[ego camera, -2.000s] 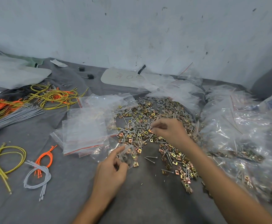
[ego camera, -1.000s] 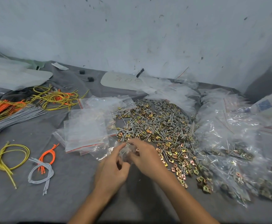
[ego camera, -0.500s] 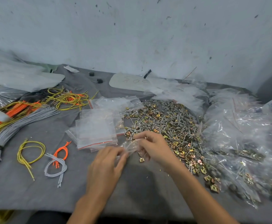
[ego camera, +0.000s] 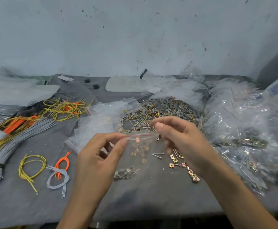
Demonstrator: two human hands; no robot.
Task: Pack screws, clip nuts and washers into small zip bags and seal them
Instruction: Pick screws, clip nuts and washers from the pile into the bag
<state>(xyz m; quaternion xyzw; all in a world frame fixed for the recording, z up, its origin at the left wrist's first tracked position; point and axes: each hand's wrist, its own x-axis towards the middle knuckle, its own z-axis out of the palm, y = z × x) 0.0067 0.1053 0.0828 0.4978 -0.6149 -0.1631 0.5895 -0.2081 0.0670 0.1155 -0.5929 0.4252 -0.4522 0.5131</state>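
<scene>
A small clear zip bag (ego camera: 135,152) with a red strip along its top hangs in the air between my hands, with screws, clip nuts and washers gathered in its bottom. My left hand (ego camera: 98,156) pinches the left end of the strip. My right hand (ego camera: 181,138) pinches the right end. Behind them lies a big pile of loose screws, clip nuts and washers (ego camera: 159,113) on the grey cloth. A few more clip nuts and screws (ego camera: 179,161) lie under my right wrist.
A stack of empty zip bags (ego camera: 98,124) lies left of the pile. Filled bags (ego camera: 243,133) are heaped at the right. Yellow, orange and grey wire bundles (ego camera: 19,126) and small wire loops (ego camera: 55,171) lie at the left. The grey cloth table (ego camera: 36,204) ends near me.
My right hand came from the pile to the bag that my left hand held. Both hands then lifted the bag off the cloth, and it now hangs stretched between them.
</scene>
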